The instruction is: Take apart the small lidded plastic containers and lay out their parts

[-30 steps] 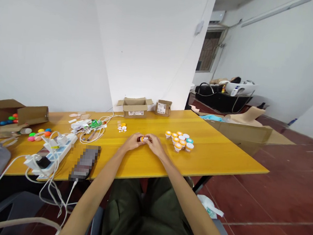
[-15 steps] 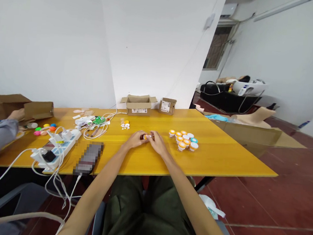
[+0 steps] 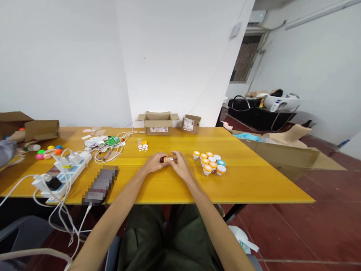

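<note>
Several capped jars [image 3: 209, 163] just right of held jar [image 3: 167, 159], power strip [image 3: 66, 171] well left.

Right of my right hand [image 3: 179, 164] a cluster of jars [image 3: 210, 163] blocks the way; beyond them the table [image 3: 265, 183] lies bare. Lower left, phone [image 3: 100, 185], power strip [image 3: 66, 170] and cables [image 3: 62, 203] crowd it.

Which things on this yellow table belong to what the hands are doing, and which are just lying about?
In hand: left hand, right hand, small orange-lidded pot between them; likely the cluster of orange-, white- and teal-lidded pots alongside.
Lying about: white power strip with cables, open brown cardboard box, coloured plastic balls.
</note>
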### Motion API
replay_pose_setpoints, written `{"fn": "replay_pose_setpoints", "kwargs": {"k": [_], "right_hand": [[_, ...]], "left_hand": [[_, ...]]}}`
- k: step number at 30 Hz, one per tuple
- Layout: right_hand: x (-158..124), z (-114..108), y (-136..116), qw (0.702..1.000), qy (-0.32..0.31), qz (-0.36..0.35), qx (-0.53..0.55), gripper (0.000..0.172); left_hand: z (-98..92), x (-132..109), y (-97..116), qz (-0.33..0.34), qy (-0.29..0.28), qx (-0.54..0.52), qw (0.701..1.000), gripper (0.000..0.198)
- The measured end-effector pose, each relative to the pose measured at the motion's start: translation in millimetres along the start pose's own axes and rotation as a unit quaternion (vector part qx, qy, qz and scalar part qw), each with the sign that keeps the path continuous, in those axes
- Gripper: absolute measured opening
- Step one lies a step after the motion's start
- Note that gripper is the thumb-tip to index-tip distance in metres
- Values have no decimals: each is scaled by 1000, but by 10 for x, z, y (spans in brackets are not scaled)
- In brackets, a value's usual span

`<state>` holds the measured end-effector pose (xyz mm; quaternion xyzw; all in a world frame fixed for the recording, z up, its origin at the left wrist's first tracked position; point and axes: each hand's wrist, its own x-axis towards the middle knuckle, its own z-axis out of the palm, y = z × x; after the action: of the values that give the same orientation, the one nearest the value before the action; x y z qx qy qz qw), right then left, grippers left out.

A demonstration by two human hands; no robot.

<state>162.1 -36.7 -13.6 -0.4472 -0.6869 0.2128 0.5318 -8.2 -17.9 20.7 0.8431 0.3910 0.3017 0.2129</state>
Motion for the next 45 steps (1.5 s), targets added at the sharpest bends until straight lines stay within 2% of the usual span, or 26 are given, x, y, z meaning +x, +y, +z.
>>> {"fn": "replay_pose_setpoints", "kwargs": {"k": [4,8,13,17,20,29,37,42,45], "right_hand": [[-6,-9,21,999,-7,41,-18,17],[-14,-32,-6,1000,-21,6,-19,11],[-13,-24,-60,1000,-11,-22,7,13],[-12,-2,-46,1000,14,16,16,19],[-11,-9,-33,999,-10,45,13,14],[-3,-50,-120,998,-26,-24,42,11],[-8,-3,-125,997,50,-26,46,20],[-53,-48,-228,991,122,-51,-30,21],[-74,-58,-237,984,140,-52,-96,19]], "left_hand": [[-2,-10,1,-3,0,-1,1000,28],[5,-13,-16,-9,2,-5,1000,31],[7,-12,-19,-4,6,-8,1000,30],[0,-20,7,-9,4,-12,1000,31],[-3,-28,26,-6,4,-14,1000,29],[-9,-15,10,-2,2,-8,1000,33],[9,-8,-28,-9,13,-42,999,26],[28,2,-50,-25,30,-71,997,22],[38,12,-62,-31,40,-93,994,20]]}}
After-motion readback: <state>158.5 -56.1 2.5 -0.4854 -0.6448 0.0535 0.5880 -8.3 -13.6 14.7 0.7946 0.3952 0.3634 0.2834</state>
